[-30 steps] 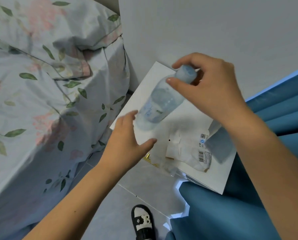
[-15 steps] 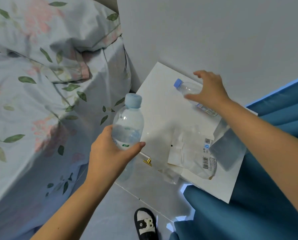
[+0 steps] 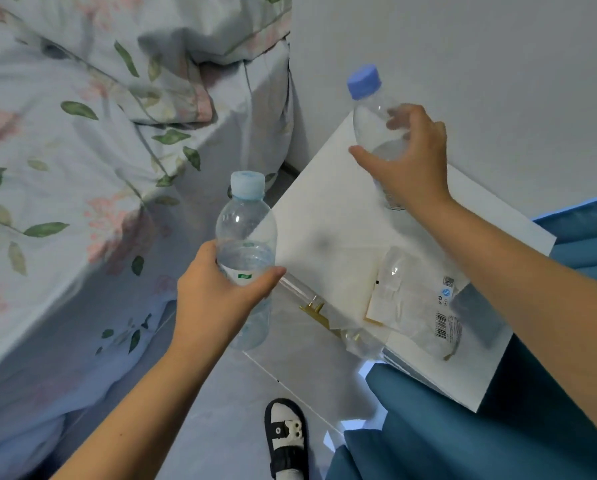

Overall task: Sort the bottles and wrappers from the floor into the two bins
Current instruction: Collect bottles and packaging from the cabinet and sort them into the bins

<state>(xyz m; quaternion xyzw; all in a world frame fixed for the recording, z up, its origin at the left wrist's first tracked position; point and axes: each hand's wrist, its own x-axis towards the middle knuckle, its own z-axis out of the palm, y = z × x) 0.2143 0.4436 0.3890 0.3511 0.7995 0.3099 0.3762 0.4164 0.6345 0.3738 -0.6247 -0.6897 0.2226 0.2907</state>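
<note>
Bed (image 3: 82,168): we saw a leaf-and-flower sheet hanging down, left of the white cabinet (image 3: 328,230).
Left hand (image 3: 217,303): we saw it clenched round the middle of the pale-capped bottle (image 3: 247,237), thumb across the front.
Pale-capped bottle: we saw it upright in the air, off the cabinet's left edge, above the grey floor (image 3: 221,410).
Slipper (image 3: 286,438): it was on the floor in front of the cabinet.
Right hand (image 3: 411,157): we saw it grasping the blue-capped bottle (image 3: 373,116) from the side.
Blue-capped bottle: it was lifted above the cabinet's back part, cap tilted up and left.
Wrapper (image 3: 415,306): clear and crumpled, it lay on the cabinet's front part.
Curtain (image 3: 498,427): blue, it hung right of the cabinet.
</note>
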